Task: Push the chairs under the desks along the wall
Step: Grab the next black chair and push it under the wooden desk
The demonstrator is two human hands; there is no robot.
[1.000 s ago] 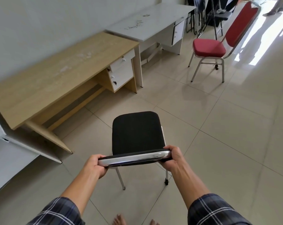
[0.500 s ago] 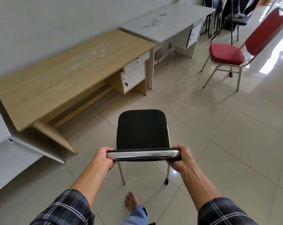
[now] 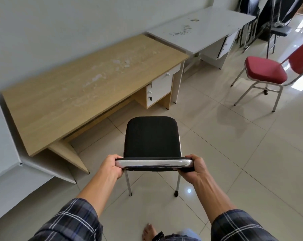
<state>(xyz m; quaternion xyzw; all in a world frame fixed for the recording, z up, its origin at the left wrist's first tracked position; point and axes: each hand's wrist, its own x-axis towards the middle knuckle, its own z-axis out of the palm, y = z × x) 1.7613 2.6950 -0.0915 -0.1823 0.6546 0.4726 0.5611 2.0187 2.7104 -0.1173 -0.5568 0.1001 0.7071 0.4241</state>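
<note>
On the tiled floor [image 3: 234,153] in front of me stood the black chair [image 3: 151,136], seen from behind and above, its padded seat facing away toward the desks. I had my left hand [image 3: 110,166] wrapped around the left end of the chrome top rail [image 3: 154,164] and my right hand [image 3: 194,168] wrapped around the right end, fingers curled under the bar on both sides, so both were closed on the chair's backrest. Plaid sleeves [image 3: 237,225] covered my forearms near the bottom edge, and a bare foot [image 3: 148,232] showed below the chair.

Along the grey wall [image 3: 60,32] ran the wooden desk [image 3: 77,87], its top scuffed with pale marks, with a white drawer unit [image 3: 162,86] under its right end. The chair stood near the desk's open knee space but clear of it, not yet under the top. Beyond the wooden desk sat a white desk [image 3: 204,26], touching or just beside it. Part of another white surface [image 3: 2,133] showed at the left edge. A red chair [image 3: 265,69] with a metal frame stood out on the floor to the right, well apart from the white desk.
</note>
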